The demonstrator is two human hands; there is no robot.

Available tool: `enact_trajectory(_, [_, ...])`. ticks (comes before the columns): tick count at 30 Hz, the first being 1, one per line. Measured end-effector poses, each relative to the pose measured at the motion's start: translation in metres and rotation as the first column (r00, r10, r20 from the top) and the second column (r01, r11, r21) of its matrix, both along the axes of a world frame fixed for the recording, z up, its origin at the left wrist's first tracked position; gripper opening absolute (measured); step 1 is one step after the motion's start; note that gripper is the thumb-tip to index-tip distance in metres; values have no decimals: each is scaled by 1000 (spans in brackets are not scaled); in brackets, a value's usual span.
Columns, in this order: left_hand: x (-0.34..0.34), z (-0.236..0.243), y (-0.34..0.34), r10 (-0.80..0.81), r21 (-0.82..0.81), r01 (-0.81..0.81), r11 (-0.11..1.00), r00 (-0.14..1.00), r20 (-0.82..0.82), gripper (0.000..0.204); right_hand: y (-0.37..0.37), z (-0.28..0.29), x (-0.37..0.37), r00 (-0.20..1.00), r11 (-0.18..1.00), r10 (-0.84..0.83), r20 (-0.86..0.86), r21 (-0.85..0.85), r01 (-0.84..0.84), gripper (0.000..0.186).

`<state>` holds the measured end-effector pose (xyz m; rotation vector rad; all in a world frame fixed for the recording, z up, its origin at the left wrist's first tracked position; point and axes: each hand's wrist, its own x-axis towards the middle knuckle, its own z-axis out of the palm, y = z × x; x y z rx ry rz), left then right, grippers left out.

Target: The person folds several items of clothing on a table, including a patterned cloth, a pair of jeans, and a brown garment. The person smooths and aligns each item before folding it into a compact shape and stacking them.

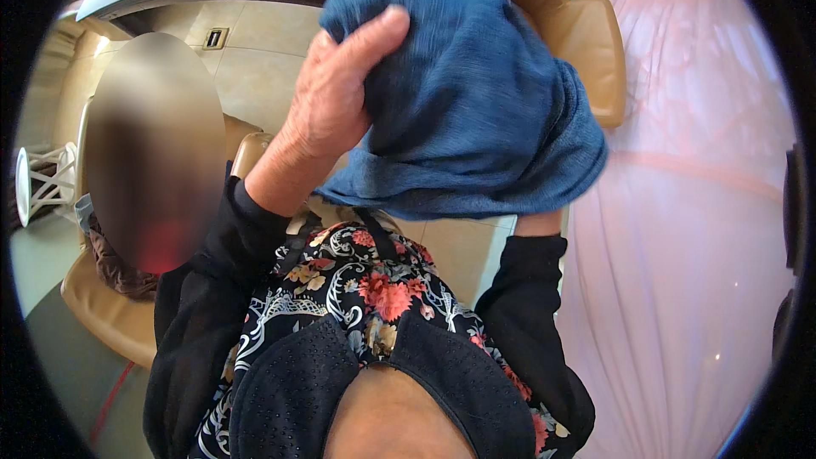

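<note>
A piece of blue denim clothing (467,102), bunched and draped, is held up in front of my body. My left hand (340,81) grips its upper left side, thumb lying over the cloth and fingers mostly behind it. Below the lower right of the denim, my right wrist (538,223) comes out of a black sleeve; the hand itself is hidden under the cloth, so its grip cannot be seen.
A blurred person (153,153) is at the left by a tan chair (110,331) with crumpled brown cloth (119,268). Another tan chair (599,51) stands behind the denim. A white lattice stand (42,183) is far left. Pink draped sheeting (680,229) covers the right side.
</note>
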<state>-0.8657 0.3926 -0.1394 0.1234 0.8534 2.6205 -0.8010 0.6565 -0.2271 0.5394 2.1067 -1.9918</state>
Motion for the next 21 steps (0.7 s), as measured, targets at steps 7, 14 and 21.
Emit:
enact_trajectory(7, [7, 42, 63, 34, -167, -103, 980, 928, -371, 24, -99, -43, -58, 968, 470, 198, -156, -852, -233, 56])
enact_trajectory(14, [-9, -11, 48, -390, -627, -434, 647, 518, -761, 55, -135, -53, -43, 939, 102, 254, -233, -959, -266, 56])
enact_trajectory(21, [66, -123, -76, -485, -695, 480, 535, 848, 213, 37, -81, -42, -71, 879, 66, -2, -477, -877, -476, 66])
